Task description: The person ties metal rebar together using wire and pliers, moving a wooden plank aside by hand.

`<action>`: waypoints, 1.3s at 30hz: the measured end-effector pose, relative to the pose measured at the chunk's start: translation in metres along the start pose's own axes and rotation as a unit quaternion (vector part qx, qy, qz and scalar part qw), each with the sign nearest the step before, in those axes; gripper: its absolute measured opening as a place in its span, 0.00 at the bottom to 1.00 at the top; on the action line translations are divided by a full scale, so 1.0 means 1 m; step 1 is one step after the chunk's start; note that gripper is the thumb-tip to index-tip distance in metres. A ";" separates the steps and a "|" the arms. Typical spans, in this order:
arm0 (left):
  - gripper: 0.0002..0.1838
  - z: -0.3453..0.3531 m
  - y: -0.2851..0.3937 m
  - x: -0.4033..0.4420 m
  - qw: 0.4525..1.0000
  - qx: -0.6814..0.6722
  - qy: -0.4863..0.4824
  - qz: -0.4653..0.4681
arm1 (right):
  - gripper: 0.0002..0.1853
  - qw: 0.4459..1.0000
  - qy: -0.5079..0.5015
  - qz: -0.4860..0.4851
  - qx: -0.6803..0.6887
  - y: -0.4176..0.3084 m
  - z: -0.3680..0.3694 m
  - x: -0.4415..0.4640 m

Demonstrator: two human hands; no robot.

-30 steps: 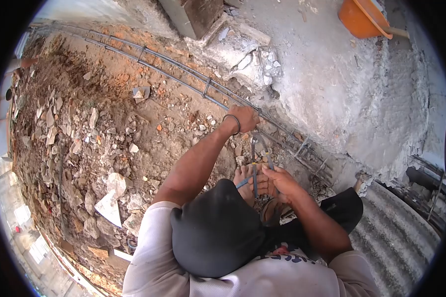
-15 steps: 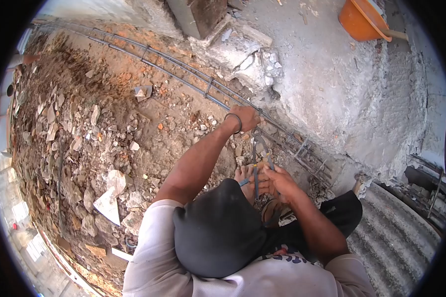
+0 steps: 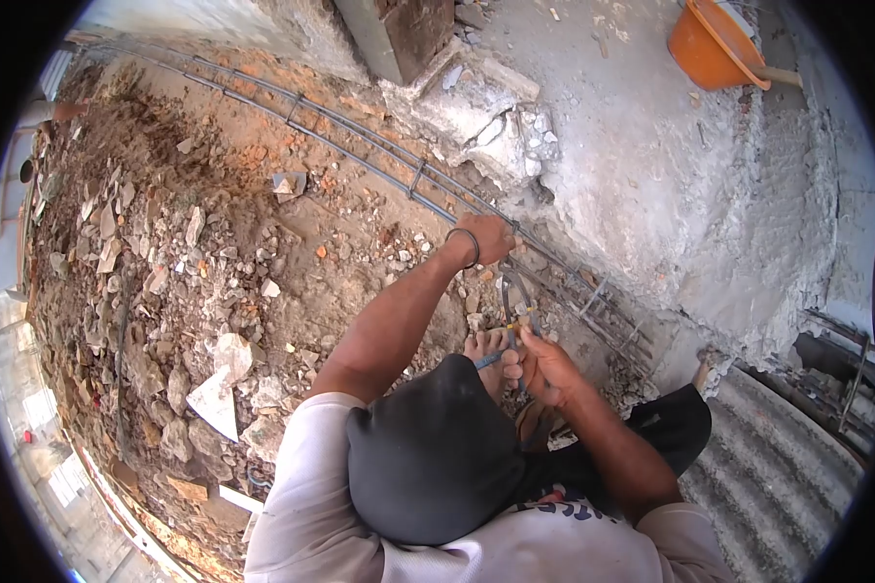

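My left hand (image 3: 491,236), with a dark band at the wrist, is closed on the long rebar cage (image 3: 413,180) that lies along the trench. My right hand (image 3: 546,369) grips the handles of dark pincers (image 3: 508,296) with yellow marks. The pincers' upper end reaches up to just below my left hand, beside the bars; its jaws cannot be made out clearly. My foot (image 3: 486,345), with a blue strap, is just left of the pincers. Part of the handles is hidden behind my right fingers.
Rubble (image 3: 165,272) and loose soil cover the left side. A broken concrete slab (image 3: 642,185) borders the trench on the right, with an orange tub (image 3: 715,49) on it. Corrugated sheeting (image 3: 778,457) lies lower right. Another person's arm (image 3: 58,111) shows far left.
The pincers' handles have come closer together as my right hand closed around them. My left hand stays on the bars. The view has shifted slightly.
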State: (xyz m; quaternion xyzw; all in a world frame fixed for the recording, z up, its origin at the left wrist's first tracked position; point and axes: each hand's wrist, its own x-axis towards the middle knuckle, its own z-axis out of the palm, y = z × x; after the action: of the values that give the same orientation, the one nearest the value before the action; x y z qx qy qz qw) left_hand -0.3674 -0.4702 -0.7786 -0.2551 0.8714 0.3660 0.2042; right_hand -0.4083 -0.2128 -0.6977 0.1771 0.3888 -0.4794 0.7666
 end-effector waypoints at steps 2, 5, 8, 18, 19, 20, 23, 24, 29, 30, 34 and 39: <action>0.23 0.001 0.000 0.000 1.000 -0.004 0.004 0.005 | 0.14 0.999 -0.014 0.004 0.032 0.000 0.003 0.000; 0.23 0.002 -0.001 0.001 1.000 -0.002 0.005 0.007 | 0.14 0.997 -0.043 0.012 0.055 0.000 0.005 -0.003; 0.23 0.002 -0.002 0.003 1.000 -0.010 -0.004 0.022 | 0.15 1.000 -0.015 -0.001 -0.016 -0.013 0.014 -0.016; 0.13 0.031 -0.008 0.027 0.998 0.050 0.034 -0.011 | 0.27 0.988 0.103 -0.024 -0.116 -0.014 0.041 -0.013; 0.13 0.019 -0.006 0.017 0.997 0.053 0.044 -0.020 | 0.26 0.984 0.114 -0.009 -0.140 -0.019 0.035 -0.013; 0.15 0.011 -0.002 0.007 0.999 0.041 0.033 -0.009 | 0.25 0.981 0.117 -0.002 -0.155 -0.023 0.030 -0.009; 0.12 0.035 -0.009 0.025 0.998 0.032 0.048 0.000 | 0.26 0.926 0.220 -0.009 -0.306 -0.030 0.042 -0.009; 0.07 0.049 -0.015 0.042 0.997 0.040 0.070 0.003 | 0.26 0.902 0.253 -0.012 -0.351 -0.032 0.043 -0.008; 0.07 0.063 -0.022 0.062 0.995 0.017 0.088 0.037 | 0.35 0.824 0.154 -0.127 -0.530 -0.041 -0.041 0.014; 0.06 0.063 -0.020 0.060 0.994 0.038 0.103 0.027 | 0.35 0.823 0.150 -0.126 -0.534 -0.040 -0.043 0.014; 0.07 0.047 -0.012 0.041 0.990 0.081 0.110 0.037 | 0.36 0.634 0.134 -0.223 -0.728 -0.036 -0.040 0.010; 0.09 0.070 -0.021 0.077 0.996 0.031 0.080 0.001 | 0.36 0.726 0.268 -0.009 -0.634 -0.030 0.052 -0.021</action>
State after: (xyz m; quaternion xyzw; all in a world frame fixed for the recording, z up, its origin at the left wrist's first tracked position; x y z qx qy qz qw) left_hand -0.4035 -0.4540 -0.8770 -0.2758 0.8963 0.3171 0.1414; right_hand -0.4170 -0.2476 -0.6454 -0.2323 0.7928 -0.0606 0.5602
